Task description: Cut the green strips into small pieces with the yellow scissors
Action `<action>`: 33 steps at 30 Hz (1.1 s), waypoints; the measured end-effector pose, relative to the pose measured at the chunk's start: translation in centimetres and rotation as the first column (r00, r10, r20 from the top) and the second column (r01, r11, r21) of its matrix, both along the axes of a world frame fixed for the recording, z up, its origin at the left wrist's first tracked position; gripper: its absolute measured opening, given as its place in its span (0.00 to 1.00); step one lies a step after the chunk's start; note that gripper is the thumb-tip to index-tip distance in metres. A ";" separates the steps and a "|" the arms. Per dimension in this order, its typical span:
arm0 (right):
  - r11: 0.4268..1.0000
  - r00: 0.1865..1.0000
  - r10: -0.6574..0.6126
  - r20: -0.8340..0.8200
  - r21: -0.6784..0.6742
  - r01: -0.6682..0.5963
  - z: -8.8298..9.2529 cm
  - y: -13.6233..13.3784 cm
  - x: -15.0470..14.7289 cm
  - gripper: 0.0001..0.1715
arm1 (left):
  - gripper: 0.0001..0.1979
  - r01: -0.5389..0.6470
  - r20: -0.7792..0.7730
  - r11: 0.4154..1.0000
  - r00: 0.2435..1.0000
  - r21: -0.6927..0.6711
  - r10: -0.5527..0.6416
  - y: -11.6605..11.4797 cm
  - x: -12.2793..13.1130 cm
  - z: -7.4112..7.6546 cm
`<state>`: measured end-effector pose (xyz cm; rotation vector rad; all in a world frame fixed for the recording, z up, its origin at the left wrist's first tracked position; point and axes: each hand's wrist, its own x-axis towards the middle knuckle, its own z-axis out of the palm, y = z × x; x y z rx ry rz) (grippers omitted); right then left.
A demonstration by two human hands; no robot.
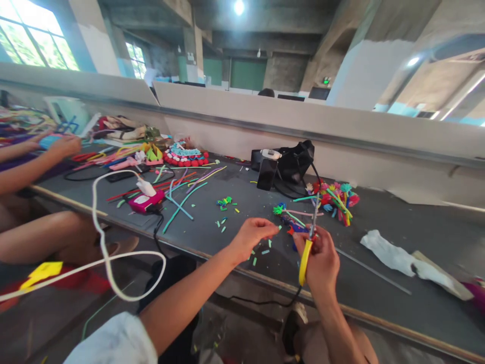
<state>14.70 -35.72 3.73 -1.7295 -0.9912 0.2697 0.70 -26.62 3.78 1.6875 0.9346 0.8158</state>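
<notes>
A craft workshop set in a bare industrial hall: rough concrete pillars [193, 48] and beams overhead, tall factory windows [38, 43], and one long dark tabletop [379, 283] backed by a low partition [341, 126]. Coloured pipe cleaners [182, 202], clipped scraps [225, 202] and finished fuzzy flowers [337, 199] litter it, with a neighbour's hand [66, 145] at work alongside.

Grey table [397, 222] under pipe cleaners [182, 202], green snippets [224, 202], black bag [295, 162], white cloth [386, 250].
</notes>
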 end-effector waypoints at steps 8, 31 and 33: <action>0.943 0.886 0.329 -0.325 0.166 -0.289 -0.4 -0.6 -2.5 0.31 | 0.09 0.218 0.428 0.866 0.904 -0.451 -0.005 -2.1 -2.2 -0.1; 0.979 0.938 0.199 0.283 -0.009 -0.204 -1.0 -1.8 -4.5 0.18 | 0.07 0.087 0.676 0.899 0.691 -0.429 0.255 -1.5 -3.2 1.7; 0.979 0.906 0.204 0.372 -0.058 -0.196 -1.5 -1.8 -4.8 0.18 | 0.07 0.089 0.714 0.901 0.645 -0.425 0.273 -1.5 -3.2 1.8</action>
